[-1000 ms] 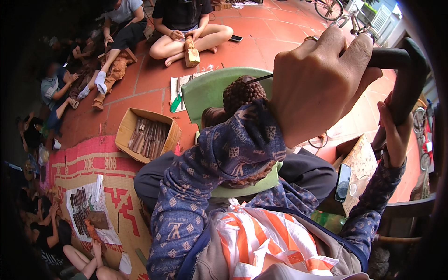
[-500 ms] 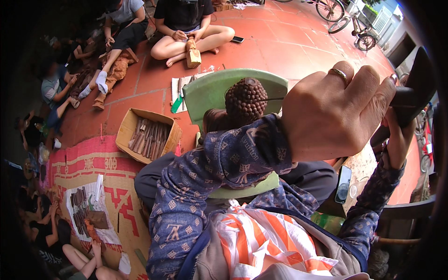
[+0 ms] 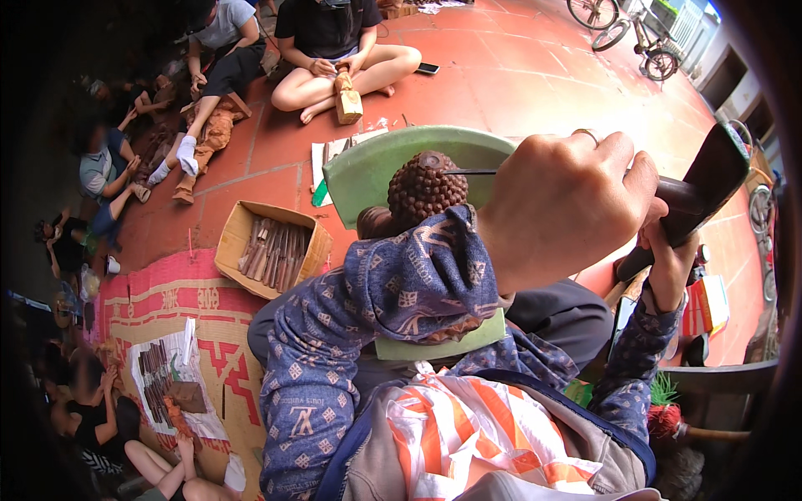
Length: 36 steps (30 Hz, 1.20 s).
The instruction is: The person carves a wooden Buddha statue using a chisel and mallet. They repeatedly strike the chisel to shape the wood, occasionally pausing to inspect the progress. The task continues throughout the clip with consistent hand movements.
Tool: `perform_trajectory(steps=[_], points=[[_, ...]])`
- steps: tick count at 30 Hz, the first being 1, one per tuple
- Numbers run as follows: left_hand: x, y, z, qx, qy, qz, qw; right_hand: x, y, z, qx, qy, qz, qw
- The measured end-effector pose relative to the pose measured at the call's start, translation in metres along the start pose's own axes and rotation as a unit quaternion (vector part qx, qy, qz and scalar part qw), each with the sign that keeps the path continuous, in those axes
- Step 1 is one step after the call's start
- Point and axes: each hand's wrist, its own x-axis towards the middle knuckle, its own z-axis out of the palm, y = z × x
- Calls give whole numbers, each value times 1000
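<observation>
A dark brown carved wooden head (image 3: 428, 190) with rows of round knobs leans against a green plastic chair (image 3: 359, 179) before me. My left hand (image 3: 568, 213), a ring on one finger, is closed around a chisel (image 3: 476, 172). Its thin metal blade reaches leftward to the knobs near the crown, and its handle sticks out past my fingers. At the handle's end is a dark mallet (image 3: 717, 179); whether they touch I cannot tell. Below it my right hand (image 3: 668, 267) is closed on the mallet, partly hidden. The carving's lower part is behind my left sleeve.
A cardboard box (image 3: 313, 259) of wooden-handled tools stands left of my knee. Beyond it, a patterned mat (image 3: 209, 296) carries more tools on paper. Several people sit carving ahead and leftward. Bicycles (image 3: 639, 46) stand far right; a red-tufted brush (image 3: 666, 417) lies near my right elbow.
The mallet and my right hand have shifted left and slightly down in the picture. My left hand has moved a little left with the chisel. The whole view has also shifted slightly.
</observation>
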Motion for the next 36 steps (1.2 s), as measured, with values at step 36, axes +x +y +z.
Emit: perform_trajectory(steps=[36], points=[[1,-8,3,24,13,-29,999,-1,20,14,22,0,27,999]])
